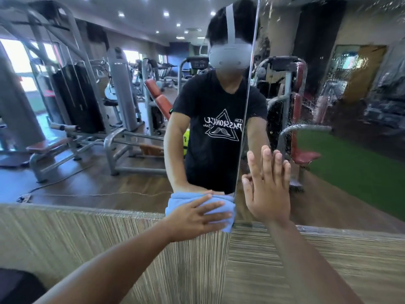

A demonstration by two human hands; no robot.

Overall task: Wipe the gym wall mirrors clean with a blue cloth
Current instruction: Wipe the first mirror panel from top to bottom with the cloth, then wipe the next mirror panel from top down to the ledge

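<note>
Two wall mirrors meet at a vertical seam. The left mirror [92, 119] looks clean, while the right mirror [350, 88] is streaked with water drops. A folded blue cloth [225, 208] lies against the bottom right corner of the left mirror, next to the seam. My left hand [197, 218] presses it flat with straight fingers. My right hand [269, 189] rests flat, fingers up, on the lower left part of the right mirror and holds nothing.
Below both mirrors runs a wood-grain wall panel [109, 242]. The glass reflects gym machines, benches, a green floor mat and a person in a black shirt with a headset. A dark object [15, 286] sits at the lower left edge.
</note>
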